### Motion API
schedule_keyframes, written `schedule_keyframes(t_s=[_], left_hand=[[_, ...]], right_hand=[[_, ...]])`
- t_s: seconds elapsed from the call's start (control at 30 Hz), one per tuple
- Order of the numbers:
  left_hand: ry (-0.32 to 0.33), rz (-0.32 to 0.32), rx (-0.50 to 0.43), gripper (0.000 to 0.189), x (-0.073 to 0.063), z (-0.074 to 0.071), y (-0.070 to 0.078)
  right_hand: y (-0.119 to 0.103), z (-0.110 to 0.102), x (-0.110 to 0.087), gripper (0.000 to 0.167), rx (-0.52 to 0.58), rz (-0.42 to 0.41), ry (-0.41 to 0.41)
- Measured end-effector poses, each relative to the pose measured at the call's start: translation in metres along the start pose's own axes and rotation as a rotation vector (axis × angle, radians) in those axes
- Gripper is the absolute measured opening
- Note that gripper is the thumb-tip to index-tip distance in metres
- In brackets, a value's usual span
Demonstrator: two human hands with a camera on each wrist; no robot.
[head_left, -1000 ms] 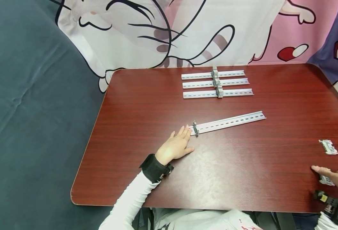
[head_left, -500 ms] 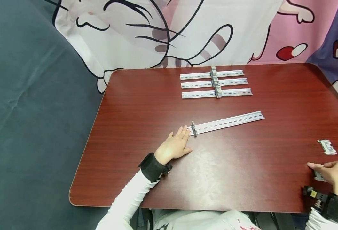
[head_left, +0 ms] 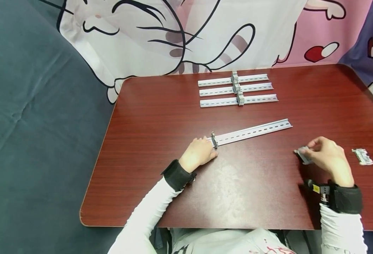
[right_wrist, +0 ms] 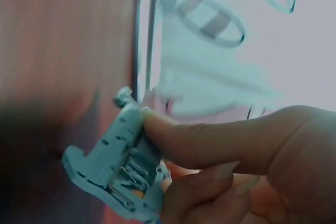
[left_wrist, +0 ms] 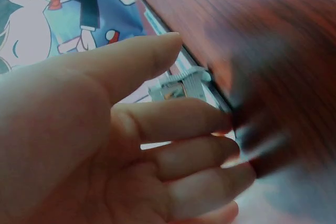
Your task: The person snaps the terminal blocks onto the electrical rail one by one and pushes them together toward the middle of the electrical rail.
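Observation:
A slotted metal DIN rail [head_left: 253,133] lies at a slant across the middle of the table, with a thin grey terminal block [head_left: 214,140] clipped near its left end. My left hand [head_left: 199,153] is at that end, its fingers loosely bent and its thumb apart from them in the left wrist view; whether it grips the rail cannot be told. Over the table's right side, my right hand [head_left: 329,157] pinches a grey-green terminal block [right_wrist: 118,156] between thumb and fingers, the block tilted. Another terminal block [head_left: 362,156] lies to the right of this hand.
Three shorter-looking rails [head_left: 216,102] lie parallel at the table's back, each bearing terminal blocks [head_left: 240,98] near its middle. Behind the brown table [head_left: 142,141] hangs a cartoon-printed cloth [head_left: 135,46]. The table's front edge runs close to the person's lap.
My right hand has picked up the nearer terminal block and carried it left and farther up the table. The left hand's fingers have bent more at the rail's end.

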State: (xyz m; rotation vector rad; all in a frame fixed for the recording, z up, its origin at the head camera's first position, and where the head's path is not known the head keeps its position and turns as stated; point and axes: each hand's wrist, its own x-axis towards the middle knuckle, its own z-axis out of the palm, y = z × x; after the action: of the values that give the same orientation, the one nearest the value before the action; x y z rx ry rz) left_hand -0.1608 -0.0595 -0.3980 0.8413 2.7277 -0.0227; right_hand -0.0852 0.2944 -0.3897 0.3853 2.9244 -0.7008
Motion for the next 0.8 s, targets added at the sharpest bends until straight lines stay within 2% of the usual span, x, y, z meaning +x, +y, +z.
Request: schedule_keyframes(t_s=[0.27,0.43,0.57,0.67,0.8], left_hand=[[0.035,-0.054,0.109,0.033,0.005,-0.001,0.013],[0.006,-0.099,0.039,0.029,0.008,-0.006,0.016],[-0.026,-0.130,-0.017,0.031,0.009,-0.008,0.017],[-0.032,-0.139,-0.021,0.032,0.009,-0.008,0.018],[-0.023,-0.130,-0.014,0.033,0.009,-0.010,0.018]], right_hand=[[-0.045,0.007,0.023,0.025,0.008,-0.183,-0.015],[-0.076,0.017,0.038,0.019,-0.043,-0.325,-0.025],[-0.103,0.027,0.047,0.017,-0.087,-0.413,-0.072],[-0.122,0.033,0.052,0.018,-0.122,-0.430,-0.114],[-0.143,0.039,0.055,0.019,-0.167,-0.411,-0.168]])
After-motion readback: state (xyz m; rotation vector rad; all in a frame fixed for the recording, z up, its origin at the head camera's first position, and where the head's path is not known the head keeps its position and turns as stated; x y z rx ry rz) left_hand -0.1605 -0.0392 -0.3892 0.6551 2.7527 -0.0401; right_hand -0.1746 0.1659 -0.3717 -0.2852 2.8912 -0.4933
